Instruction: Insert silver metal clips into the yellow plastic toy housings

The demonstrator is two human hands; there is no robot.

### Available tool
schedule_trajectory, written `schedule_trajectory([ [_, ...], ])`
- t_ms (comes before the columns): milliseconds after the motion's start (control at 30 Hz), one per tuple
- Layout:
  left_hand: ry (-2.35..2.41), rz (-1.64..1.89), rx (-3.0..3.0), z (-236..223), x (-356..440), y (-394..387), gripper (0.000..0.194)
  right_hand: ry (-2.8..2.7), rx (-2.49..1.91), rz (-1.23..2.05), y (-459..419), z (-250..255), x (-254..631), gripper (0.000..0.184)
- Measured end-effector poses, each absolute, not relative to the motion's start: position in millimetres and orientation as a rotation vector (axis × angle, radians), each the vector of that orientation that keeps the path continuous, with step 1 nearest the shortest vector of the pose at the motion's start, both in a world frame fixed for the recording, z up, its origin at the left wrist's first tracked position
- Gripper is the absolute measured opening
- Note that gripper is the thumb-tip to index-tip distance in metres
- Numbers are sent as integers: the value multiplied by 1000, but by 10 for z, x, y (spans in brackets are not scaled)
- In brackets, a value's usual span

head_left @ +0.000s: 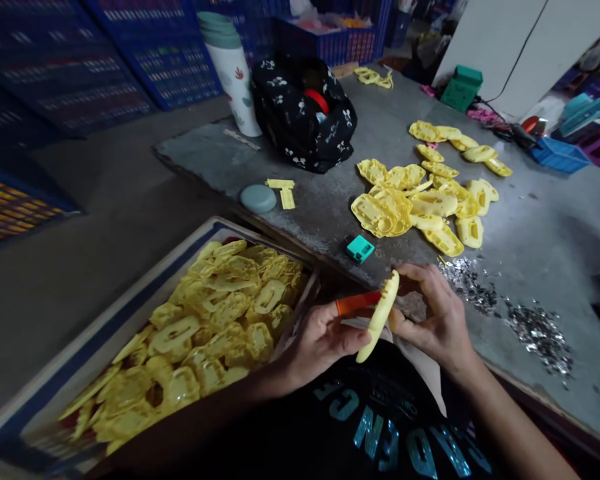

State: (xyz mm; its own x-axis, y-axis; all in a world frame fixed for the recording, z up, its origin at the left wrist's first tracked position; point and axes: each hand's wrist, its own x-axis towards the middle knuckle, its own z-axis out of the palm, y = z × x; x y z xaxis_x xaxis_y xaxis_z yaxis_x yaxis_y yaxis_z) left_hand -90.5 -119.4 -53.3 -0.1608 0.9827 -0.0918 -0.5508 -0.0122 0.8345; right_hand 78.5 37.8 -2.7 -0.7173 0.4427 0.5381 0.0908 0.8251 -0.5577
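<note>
My left hand [320,337] is closed on a yellow plastic shell [379,321], thumb on its lower end. An orange wrap [359,304] covers one finger of this hand and passes behind the shell. The shell is tilted on edge, with small notches along its upper rim. From the other side my right hand [437,317] grips the shell, its fingers curled at the upper end and its thumb lower down. Those fingertips are partly hidden behind the shell. Just beyond my hands, a small teal plastic block [361,249] lies on the grey table [325,220].
A crate [240,230] full of yellow shells [220,313] stands at left. More yellow parts [425,200] lie spread on the table, with small metal pieces [540,337] at right. A black bag [305,120], a white tumbler [237,83] and a round grey lid [259,199] stand farther back.
</note>
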Motion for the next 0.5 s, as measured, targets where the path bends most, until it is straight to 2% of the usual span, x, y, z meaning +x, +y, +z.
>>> schedule_trajectory([
  [133, 944, 1569, 598, -605, -1004, -1254, 48, -2343, -371, 663, 379, -81, 627, 48],
  [300, 1012, 1642, 519, -720, -1050, -1317, 44, -2491, -290, 774, 507, -95, 497, 51],
  [333, 1036, 1661, 502, -723, -1065, -1333, 49, -2532, -259, 795, 608, -91, 474, 52],
  [400, 1161, 1707, 540, -727, -1136, -1385, 71, -2587, -249, 710, 890, -98, 423, 50],
  [467, 1427, 1714, 689, -776, -1298, -1490, 99, -2588, -375, 328, 1222, -144, 359, 35],
  [500, 1600, 1679, 783, -832, -1417, -1571, 110, -2627, -445, 147, 1378, -182, 322, 34],
])
